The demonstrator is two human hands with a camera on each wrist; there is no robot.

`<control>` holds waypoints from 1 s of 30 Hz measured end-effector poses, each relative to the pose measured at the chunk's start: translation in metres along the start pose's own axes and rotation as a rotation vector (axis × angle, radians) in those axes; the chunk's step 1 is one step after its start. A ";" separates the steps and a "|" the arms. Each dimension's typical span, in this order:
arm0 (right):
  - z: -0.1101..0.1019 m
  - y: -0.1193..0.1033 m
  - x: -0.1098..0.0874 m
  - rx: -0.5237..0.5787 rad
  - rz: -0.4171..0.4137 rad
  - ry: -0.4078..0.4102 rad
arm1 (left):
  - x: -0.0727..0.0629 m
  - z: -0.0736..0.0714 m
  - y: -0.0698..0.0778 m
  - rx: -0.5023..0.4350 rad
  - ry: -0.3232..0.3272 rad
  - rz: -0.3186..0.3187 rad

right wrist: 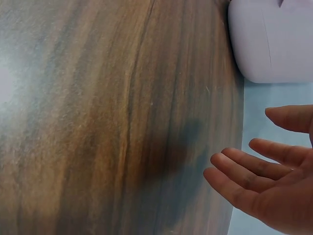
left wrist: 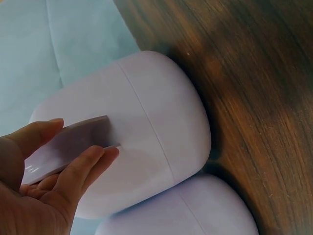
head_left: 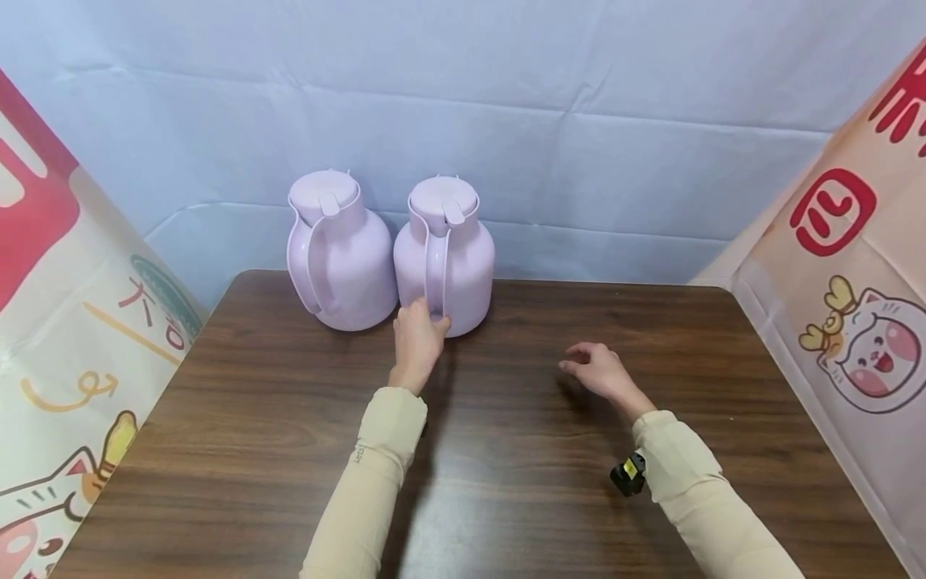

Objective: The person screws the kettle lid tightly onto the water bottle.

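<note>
Two pale lilac vacuum jugs stand side by side at the back of the table. My left hand (head_left: 419, 334) is at the lower handle of the right-hand jug (head_left: 473, 273). In the left wrist view, the thumb lies along one edge of that handle (left wrist: 80, 139) and the fingers (left wrist: 78, 171) curl round the other side. Close beside it is the left-hand jug (head_left: 354, 273), upright, its handle towards the front left. Well to the right, my right hand (head_left: 596, 370) hovers over the table, fingers loosely bent and holding nothing.
The dark wood-grain table (head_left: 521, 482) has its back edge against a pale blue cloth (head_left: 600, 185). Printed sheets with cartoon cats hang at the left (head_left: 87, 338) and right (head_left: 832, 322). A small black device (head_left: 628, 474) sits at the right cuff.
</note>
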State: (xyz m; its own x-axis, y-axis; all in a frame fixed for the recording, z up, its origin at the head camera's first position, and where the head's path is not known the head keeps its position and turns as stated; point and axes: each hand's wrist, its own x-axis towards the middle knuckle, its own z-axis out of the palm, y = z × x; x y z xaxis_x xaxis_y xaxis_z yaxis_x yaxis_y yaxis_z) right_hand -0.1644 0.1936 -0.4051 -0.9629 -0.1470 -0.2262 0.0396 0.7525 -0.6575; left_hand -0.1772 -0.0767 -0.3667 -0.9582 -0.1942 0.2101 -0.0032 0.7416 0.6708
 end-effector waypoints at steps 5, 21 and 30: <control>0.001 0.001 -0.001 -0.026 -0.003 0.005 | 0.004 0.000 -0.001 -0.004 -0.006 -0.012; 0.003 0.010 -0.006 -0.097 -0.091 0.031 | 0.001 0.002 -0.005 -0.063 0.040 -0.053; 0.003 0.012 -0.014 -0.080 -0.119 0.031 | -0.006 0.002 -0.010 -0.012 0.001 -0.104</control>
